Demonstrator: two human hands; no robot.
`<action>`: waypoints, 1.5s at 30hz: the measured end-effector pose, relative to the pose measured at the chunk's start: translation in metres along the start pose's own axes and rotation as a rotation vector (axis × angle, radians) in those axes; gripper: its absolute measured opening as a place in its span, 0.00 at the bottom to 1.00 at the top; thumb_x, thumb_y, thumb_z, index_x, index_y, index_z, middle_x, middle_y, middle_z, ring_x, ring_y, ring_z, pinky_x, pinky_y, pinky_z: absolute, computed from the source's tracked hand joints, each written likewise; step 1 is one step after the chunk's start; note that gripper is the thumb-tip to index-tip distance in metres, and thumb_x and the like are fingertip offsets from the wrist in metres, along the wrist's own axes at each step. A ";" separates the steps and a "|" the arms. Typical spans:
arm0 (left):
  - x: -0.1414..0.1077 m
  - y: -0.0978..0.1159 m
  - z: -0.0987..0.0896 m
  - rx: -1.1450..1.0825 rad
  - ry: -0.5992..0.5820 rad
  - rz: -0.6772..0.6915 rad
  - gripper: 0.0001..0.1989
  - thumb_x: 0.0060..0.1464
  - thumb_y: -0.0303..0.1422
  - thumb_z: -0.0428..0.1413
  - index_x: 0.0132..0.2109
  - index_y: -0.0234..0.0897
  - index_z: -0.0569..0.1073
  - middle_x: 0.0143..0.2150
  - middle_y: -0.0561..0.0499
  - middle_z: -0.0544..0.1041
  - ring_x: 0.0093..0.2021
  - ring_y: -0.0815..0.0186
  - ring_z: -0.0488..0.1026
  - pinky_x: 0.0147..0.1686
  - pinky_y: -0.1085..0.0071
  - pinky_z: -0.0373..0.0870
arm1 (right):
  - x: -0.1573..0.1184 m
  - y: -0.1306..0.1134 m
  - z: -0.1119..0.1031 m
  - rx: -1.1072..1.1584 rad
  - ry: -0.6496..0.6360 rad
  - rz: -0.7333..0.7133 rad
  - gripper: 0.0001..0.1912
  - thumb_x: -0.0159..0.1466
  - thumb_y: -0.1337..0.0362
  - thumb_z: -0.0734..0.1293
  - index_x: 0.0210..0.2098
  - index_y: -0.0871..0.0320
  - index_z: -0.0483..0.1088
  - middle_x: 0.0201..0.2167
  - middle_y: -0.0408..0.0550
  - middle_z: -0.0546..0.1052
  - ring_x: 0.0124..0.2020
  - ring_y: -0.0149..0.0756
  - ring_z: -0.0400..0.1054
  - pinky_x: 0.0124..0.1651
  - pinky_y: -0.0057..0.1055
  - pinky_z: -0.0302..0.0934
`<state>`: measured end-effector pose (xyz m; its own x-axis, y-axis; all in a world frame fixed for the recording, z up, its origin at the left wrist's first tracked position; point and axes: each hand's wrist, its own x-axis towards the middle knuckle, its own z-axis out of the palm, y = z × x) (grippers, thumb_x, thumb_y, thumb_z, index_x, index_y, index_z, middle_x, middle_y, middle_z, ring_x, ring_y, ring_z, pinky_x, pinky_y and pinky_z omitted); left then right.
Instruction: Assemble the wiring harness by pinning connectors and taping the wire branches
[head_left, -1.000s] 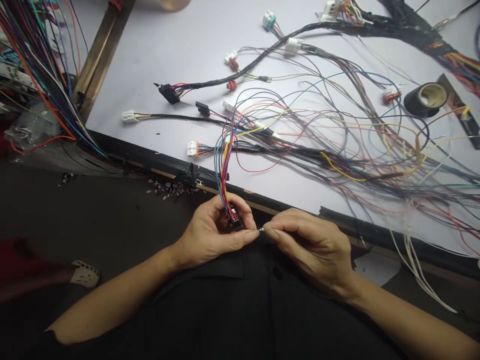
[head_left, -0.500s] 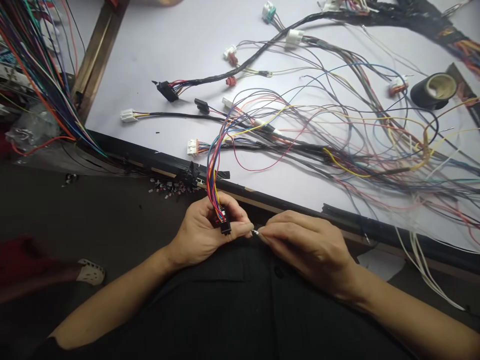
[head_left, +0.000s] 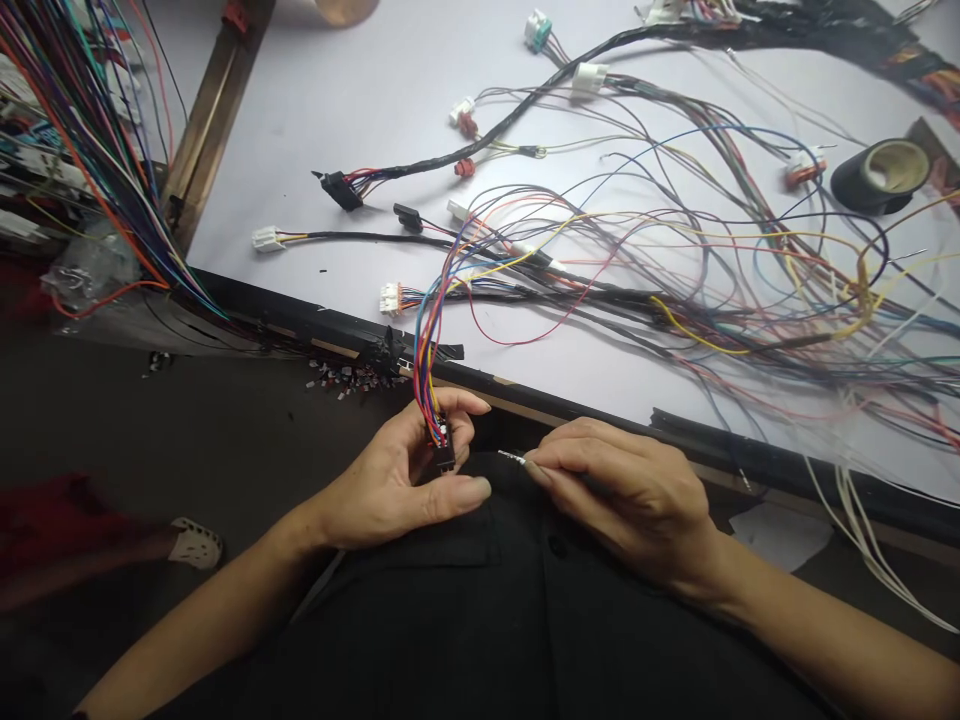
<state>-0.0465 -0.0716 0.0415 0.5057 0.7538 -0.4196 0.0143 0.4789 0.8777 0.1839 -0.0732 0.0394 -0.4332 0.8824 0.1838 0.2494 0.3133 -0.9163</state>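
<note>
Head view: your left hand [head_left: 397,482] holds the connector [head_left: 443,455], your right hand [head_left: 628,485] pinches the terminal [head_left: 511,457]; steady both, wires [head_left: 424,368] slack.

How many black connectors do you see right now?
3 clearly visible: the wired connector in the left hand, the plug ending the black-taped branch, and the small connector lower right of that plug. Others may be hidden under tangled wires.

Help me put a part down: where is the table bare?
The table's widest bare patch lies between the brown strip and upper black cable; a smaller one, with a speck, between its leftmost white plug and black edge. Loose wires crowd the right.
</note>
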 end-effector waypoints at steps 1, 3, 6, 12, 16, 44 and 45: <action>-0.002 0.000 -0.001 0.022 -0.014 -0.016 0.22 0.56 0.34 0.59 0.56 0.43 0.64 0.35 0.55 0.62 0.33 0.73 0.62 0.35 0.75 0.64 | 0.001 0.000 0.000 0.014 -0.004 0.000 0.06 0.63 0.75 0.66 0.37 0.61 0.73 0.28 0.48 0.76 0.29 0.29 0.71 0.32 0.23 0.66; -0.005 0.002 -0.003 0.079 -0.025 -0.058 0.19 0.58 0.35 0.56 0.56 0.43 0.64 0.36 0.54 0.61 0.34 0.72 0.61 0.36 0.75 0.63 | 0.002 -0.001 0.001 0.037 -0.013 -0.001 0.06 0.63 0.75 0.66 0.37 0.62 0.73 0.28 0.48 0.76 0.29 0.29 0.71 0.32 0.24 0.65; -0.007 0.004 -0.002 0.155 -0.035 -0.088 0.19 0.59 0.35 0.55 0.56 0.42 0.63 0.36 0.53 0.61 0.34 0.72 0.61 0.35 0.74 0.62 | 0.004 -0.003 0.001 0.039 -0.035 -0.004 0.06 0.63 0.75 0.64 0.37 0.61 0.73 0.27 0.47 0.75 0.28 0.29 0.70 0.31 0.24 0.65; -0.004 0.009 -0.002 0.259 -0.063 -0.030 0.20 0.59 0.34 0.56 0.55 0.41 0.60 0.35 0.54 0.62 0.33 0.72 0.61 0.34 0.73 0.63 | 0.005 -0.005 0.004 0.009 -0.066 -0.020 0.07 0.65 0.73 0.63 0.37 0.59 0.72 0.27 0.46 0.75 0.29 0.30 0.70 0.31 0.26 0.66; -0.003 0.010 -0.004 0.354 -0.054 0.009 0.12 0.56 0.33 0.58 0.45 0.38 0.64 0.36 0.52 0.67 0.33 0.71 0.64 0.33 0.73 0.65 | 0.009 -0.007 0.004 0.010 -0.088 -0.040 0.07 0.65 0.74 0.63 0.38 0.59 0.72 0.28 0.47 0.75 0.29 0.30 0.69 0.32 0.26 0.66; -0.005 0.004 -0.017 0.614 -0.119 0.470 0.29 0.57 0.26 0.57 0.65 0.38 0.60 0.51 0.41 0.74 0.51 0.61 0.72 0.50 0.66 0.71 | 0.026 -0.017 0.008 -0.079 -0.286 -0.054 0.10 0.63 0.75 0.64 0.41 0.57 0.72 0.37 0.48 0.79 0.36 0.33 0.76 0.39 0.26 0.72; -0.006 0.006 -0.017 0.622 -0.126 0.466 0.29 0.57 0.26 0.56 0.64 0.38 0.60 0.52 0.41 0.74 0.51 0.61 0.72 0.50 0.67 0.71 | 0.027 -0.018 0.007 -0.082 -0.284 -0.044 0.11 0.63 0.75 0.64 0.41 0.57 0.72 0.37 0.49 0.79 0.37 0.34 0.76 0.40 0.26 0.72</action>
<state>-0.0642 -0.0656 0.0452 0.6720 0.7402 0.0200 0.2384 -0.2418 0.9406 0.1614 -0.0580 0.0584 -0.6671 0.7375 0.1051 0.2890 0.3862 -0.8760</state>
